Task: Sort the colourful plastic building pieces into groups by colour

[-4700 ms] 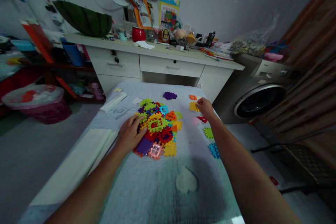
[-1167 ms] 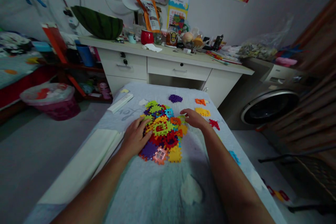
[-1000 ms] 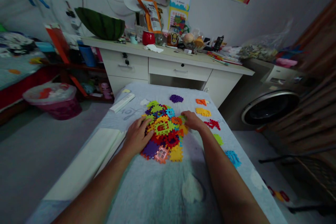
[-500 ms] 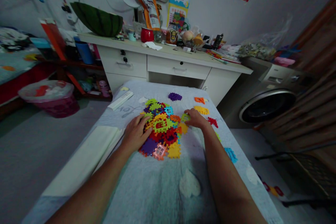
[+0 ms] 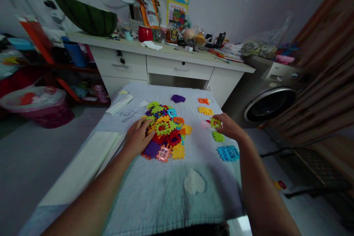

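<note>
A heap of coloured interlocking plastic tiles lies mid-table on a pale blue towel. My left hand rests flat on the heap's left edge, fingers spread. My right hand is at the right side of the table, pinching a green tile. Around it lie single tiles: a green one, a blue one, a yellow one, an orange one, a purple one and a faint pink one.
A white remote-like bar lies at the towel's far left. Folded white cloth lies along the left edge. A cluttered white desk stands behind, a washing machine at right, a pink bin at left.
My right hand left the heap's right edge and moved right with a green tile pinched in it. The left hand stayed on the heap. The camera shifted slightly.
</note>
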Available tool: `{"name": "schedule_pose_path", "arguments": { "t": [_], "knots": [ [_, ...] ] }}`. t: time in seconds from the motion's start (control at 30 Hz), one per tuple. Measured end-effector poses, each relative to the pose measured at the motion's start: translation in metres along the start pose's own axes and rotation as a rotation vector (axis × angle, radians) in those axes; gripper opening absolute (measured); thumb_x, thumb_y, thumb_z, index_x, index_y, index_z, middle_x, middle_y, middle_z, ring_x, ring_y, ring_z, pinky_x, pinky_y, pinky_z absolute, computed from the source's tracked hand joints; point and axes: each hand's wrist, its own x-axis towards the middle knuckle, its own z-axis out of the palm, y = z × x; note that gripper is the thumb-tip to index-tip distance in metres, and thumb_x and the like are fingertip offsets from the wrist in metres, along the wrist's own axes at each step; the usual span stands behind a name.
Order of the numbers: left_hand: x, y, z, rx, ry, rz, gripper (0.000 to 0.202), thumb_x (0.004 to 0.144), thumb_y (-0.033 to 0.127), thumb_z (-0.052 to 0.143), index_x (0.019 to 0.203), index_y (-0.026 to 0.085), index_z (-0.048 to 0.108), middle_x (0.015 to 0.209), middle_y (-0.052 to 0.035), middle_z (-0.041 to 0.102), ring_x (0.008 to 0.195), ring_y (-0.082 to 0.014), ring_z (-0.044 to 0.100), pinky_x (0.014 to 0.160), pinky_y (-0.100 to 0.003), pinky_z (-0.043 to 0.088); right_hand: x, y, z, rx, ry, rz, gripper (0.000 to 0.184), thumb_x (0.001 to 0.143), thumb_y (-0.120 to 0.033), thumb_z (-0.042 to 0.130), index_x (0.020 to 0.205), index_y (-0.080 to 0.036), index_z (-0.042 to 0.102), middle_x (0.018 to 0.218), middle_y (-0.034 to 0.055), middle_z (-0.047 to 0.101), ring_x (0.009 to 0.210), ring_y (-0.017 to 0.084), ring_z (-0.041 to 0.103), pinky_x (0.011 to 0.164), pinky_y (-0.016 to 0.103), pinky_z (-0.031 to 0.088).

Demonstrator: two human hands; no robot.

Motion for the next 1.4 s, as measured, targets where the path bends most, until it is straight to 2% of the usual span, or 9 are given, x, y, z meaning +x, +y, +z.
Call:
{"name": "schedule_pose_path", "arguments": {
  "t": [0.23,0.4,0.57,0.7,0.8,0.93,1.0,1.17,1.4],
  "knots": [
    [0.000,0.000,0.000,-0.010,0.009,-0.003,0.045,0.089,0.043,0.048,0.129,0.022,0.054,0.134,-0.0103,0.050,0.126,-0.0284,0.048,0.108,-0.046,0.040,-0.041,0.044,0.012,0.032,-0.073,0.057,0.060,0.065,-0.005,0.057,0.124,-0.017,0.062,0.126,0.0126,0.062,0.119,0.026,0.058,0.106,0.041,0.042],
    [0.000,0.000,0.000,-0.009,0.010,-0.003,0.046,0.089,0.043,0.047,0.129,0.022,0.054,0.134,-0.0109,0.050,0.126,-0.0290,0.048,0.108,-0.047,0.040,-0.048,0.047,0.020,0.034,-0.121,0.132,0.062,0.065,0.002,0.052,0.125,-0.013,0.060,0.129,0.0151,0.061,0.119,0.024,0.058,0.107,0.037,0.042],
    [0.000,0.000,0.000,-0.008,0.009,-0.003,0.046,0.089,0.043,0.047,0.129,0.021,0.055,0.134,-0.0118,0.050,0.126,-0.0304,0.048,0.107,-0.048,0.040,-0.049,0.041,0.021,0.003,-0.130,0.151,0.066,0.063,0.006,0.048,0.124,-0.015,0.061,0.133,0.0143,0.059,0.124,0.024,0.055,0.109,0.040,0.038],
    [0.000,0.001,0.000,-0.014,0.012,-0.006,0.045,0.089,0.043,0.048,0.129,0.023,0.055,0.134,-0.0110,0.050,0.126,-0.0298,0.048,0.108,-0.048,0.040,-0.037,0.021,0.020,-0.021,-0.043,0.098,0.060,0.069,0.003,0.049,0.125,-0.016,0.059,0.135,0.0138,0.057,0.128,0.024,0.051,0.111,0.043,0.035],
    [0.001,0.002,-0.002,-0.015,0.008,0.001,0.045,0.089,0.043,0.048,0.129,0.023,0.054,0.133,-0.0111,0.051,0.125,-0.0293,0.049,0.107,-0.048,0.040,-0.020,-0.013,0.023,0.009,-0.034,-0.023,0.052,0.075,-0.005,0.055,0.126,-0.016,0.058,0.134,0.0131,0.058,0.128,0.024,0.050,0.111,0.043,0.035],
    [0.001,0.002,-0.004,-0.024,-0.013,0.007,0.046,0.090,0.044,0.047,0.129,0.021,0.054,0.133,-0.0113,0.051,0.125,-0.0291,0.049,0.108,-0.047,0.040,0.000,-0.066,0.045,0.057,-0.081,-0.133,0.049,0.079,-0.012,0.057,0.128,-0.016,0.056,0.132,0.0124,0.059,0.123,0.022,0.053,0.108,0.040,0.037],
    [0.001,0.003,-0.004,-0.018,-0.018,0.000,0.046,0.090,0.044,0.047,0.129,0.021,0.054,0.133,-0.0112,0.050,0.126,-0.0287,0.048,0.108,-0.046,0.039,0.005,-0.082,0.061,0.060,-0.079,-0.156,0.052,0.078,-0.015,0.060,0.130,-0.014,0.054,0.134,0.0139,0.057,0.124,0.023,0.051,0.107,0.039,0.036],
    [0.000,0.003,-0.004,-0.016,-0.008,-0.008,0.045,0.090,0.043,0.047,0.129,0.022,0.054,0.134,-0.0103,0.050,0.127,-0.0284,0.047,0.108,-0.046,0.039,0.009,-0.085,0.091,0.049,-0.034,-0.148,0.043,0.079,-0.021,0.061,0.121,-0.011,0.060,0.120,0.0145,0.063,0.113,0.024,0.055,0.101,0.037,0.040],
    [0.001,0.003,-0.003,-0.018,-0.006,-0.005,0.044,0.089,0.042,0.048,0.128,0.023,0.054,0.133,-0.0092,0.051,0.126,-0.0281,0.048,0.107,-0.046,0.040,0.008,-0.078,0.091,0.075,0.087,-0.109,0.025,0.078,-0.017,0.056,0.101,-0.014,0.067,0.099,0.0098,0.067,0.094,0.020,0.059,0.089,0.030,0.043]
  ]
}}
